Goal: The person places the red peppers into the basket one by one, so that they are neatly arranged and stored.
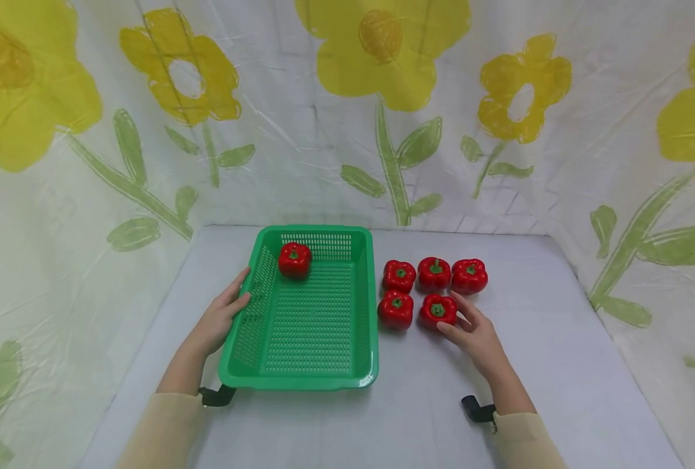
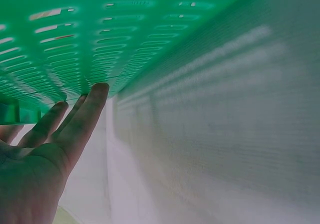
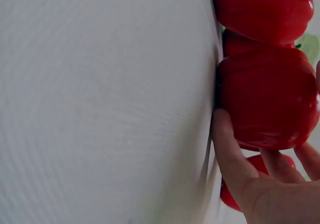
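My left hand [image 1: 218, 322] lies against the left side of a green plastic basket [image 1: 372, 312]. In the left wrist view its fingers [image 2: 82, 119] stretch nearly straight along the slotted outer wall. Inside the basket, near the back left, sits a red bell pepper [image 1: 294, 262]. My right hand [image 1: 476, 335] holds another red bell pepper [image 1: 435, 309] on the table, thumb on the near side and fingers on the far right side. In the right wrist view this bell pepper [image 3: 270, 99] fills the space before the fingers; its far side is hidden.
More red bell peppers stand close around the held one: one to its left [image 1: 395, 309], and a back row with a left pepper [image 1: 398, 276], a middle pepper [image 1: 434, 272] and a right pepper [image 1: 469, 276]. A flower-printed curtain [image 1: 300, 163] borders the white table [image 1: 411, 404].
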### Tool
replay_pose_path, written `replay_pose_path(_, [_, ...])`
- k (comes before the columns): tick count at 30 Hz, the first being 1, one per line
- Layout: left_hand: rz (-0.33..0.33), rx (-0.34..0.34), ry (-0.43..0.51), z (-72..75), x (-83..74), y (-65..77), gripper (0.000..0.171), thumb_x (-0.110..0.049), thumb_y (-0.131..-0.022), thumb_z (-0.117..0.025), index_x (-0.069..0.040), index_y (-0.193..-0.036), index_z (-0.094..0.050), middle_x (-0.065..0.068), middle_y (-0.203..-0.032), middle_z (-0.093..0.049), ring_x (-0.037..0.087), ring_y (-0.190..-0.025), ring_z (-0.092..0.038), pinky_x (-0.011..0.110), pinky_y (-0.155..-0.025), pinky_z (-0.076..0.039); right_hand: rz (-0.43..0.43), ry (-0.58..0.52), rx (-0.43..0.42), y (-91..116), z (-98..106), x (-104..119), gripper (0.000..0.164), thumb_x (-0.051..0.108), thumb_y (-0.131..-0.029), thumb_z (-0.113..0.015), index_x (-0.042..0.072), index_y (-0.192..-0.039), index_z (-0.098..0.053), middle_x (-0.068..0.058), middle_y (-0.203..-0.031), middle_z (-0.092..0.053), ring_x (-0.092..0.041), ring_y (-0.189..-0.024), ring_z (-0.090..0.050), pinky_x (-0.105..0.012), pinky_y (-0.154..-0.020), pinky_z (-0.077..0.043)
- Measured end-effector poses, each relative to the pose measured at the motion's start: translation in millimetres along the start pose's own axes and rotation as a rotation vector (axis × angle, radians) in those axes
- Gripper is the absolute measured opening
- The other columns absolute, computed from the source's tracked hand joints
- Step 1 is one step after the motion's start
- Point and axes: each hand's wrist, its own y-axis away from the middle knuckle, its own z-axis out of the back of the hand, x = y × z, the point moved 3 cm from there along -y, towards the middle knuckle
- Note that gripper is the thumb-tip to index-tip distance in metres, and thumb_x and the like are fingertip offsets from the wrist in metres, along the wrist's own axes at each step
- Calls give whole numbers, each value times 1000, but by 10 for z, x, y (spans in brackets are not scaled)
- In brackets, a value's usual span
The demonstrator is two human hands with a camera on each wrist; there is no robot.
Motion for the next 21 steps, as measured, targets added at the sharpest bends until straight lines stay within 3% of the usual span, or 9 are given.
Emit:
replay_pose_path(8, [-7, -1, 1, 2, 4, -4, 59, -33, -111, -38, -38, -163, -11, 7, -170, -12, 40, -152, -24, 57, -110, -41, 4, -42, 6, 5, -23, -23, 80, 32, -94, -74, 30, -160, -30, -8, -167, -24, -45, -147, -33, -33, -93, -58])
replay_pose_path(21, [-10, 2, -1, 3, 6, 2, 60, -34, -111, -38, -35, -163, -9, 6, -170, -11, 39, -154, -17, 59, -114, -34, -50, -11, -36, 65, 26, 114, 82, 39, -92, -75, 30, -160, -30, -9, -167, -25, -43, -145, -37, -37, -95, -57])
